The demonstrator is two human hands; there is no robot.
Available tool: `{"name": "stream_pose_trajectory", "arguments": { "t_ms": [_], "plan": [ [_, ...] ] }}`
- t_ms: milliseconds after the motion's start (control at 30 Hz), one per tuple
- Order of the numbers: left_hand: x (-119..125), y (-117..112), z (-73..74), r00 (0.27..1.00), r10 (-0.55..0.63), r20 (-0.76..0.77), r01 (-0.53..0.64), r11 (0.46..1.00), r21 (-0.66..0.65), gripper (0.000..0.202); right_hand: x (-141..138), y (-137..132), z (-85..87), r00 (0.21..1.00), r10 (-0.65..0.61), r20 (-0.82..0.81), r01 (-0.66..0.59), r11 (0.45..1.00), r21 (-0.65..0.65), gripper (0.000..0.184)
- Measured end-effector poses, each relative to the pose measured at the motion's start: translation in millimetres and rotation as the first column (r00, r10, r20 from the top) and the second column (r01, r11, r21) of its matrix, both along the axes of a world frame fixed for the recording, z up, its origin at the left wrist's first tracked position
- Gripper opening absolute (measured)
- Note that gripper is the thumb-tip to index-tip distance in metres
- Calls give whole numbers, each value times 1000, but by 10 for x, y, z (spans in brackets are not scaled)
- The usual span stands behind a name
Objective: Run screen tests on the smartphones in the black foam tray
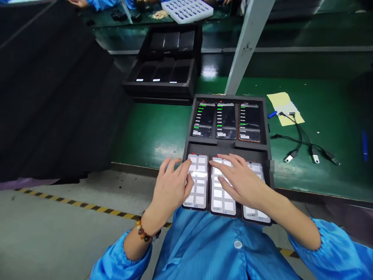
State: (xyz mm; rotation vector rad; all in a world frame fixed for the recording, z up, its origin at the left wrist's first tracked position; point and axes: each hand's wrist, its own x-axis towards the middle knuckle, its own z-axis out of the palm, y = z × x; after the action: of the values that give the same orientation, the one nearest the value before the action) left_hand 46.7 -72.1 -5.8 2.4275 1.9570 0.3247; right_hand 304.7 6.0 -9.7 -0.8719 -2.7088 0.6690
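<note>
A black foam tray at the bench's front edge holds smartphones in two rows. In the near row, the left phone, the middle phone and the right phone show white tiles on lit screens. My left hand, fingers apart, reaches over the left phone with its index fingertip at the upper part of the screen. Over the middle and right phones spreads my right hand, covering part of both. Behind them, the far-row phones display dark screens with green and white text.
Further back stand stacked black trays with dark phones. Short cables and a yellow paper lie on the right. A grey post rises behind my tray. Black cloth hangs at left; a co-worker's hand shows beyond a white tray.
</note>
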Motion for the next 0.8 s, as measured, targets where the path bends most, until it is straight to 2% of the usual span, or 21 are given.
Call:
{"name": "stream_pose_trajectory", "arguments": {
  "t_ms": [300,500,633,800],
  "plan": [
    [30,-544,34,991,29,131,-32,999,25,40,146,-506,28,994,108,-13,-108,994,-21,58],
    [-59,-874,-66,978,-71,196,34,983,182,37,256,-748,38,979,188,-75,-189,982,-18,59],
    [-127,-1009,-137,972,-139,191,78,952,297,41,309,-841,33,966,240,-96,-241,971,-1,56],
    [-183,-1045,-177,959,-199,200,120,929,350,48,348,-881,26,957,286,-52,-284,958,37,61]
  ]
}}
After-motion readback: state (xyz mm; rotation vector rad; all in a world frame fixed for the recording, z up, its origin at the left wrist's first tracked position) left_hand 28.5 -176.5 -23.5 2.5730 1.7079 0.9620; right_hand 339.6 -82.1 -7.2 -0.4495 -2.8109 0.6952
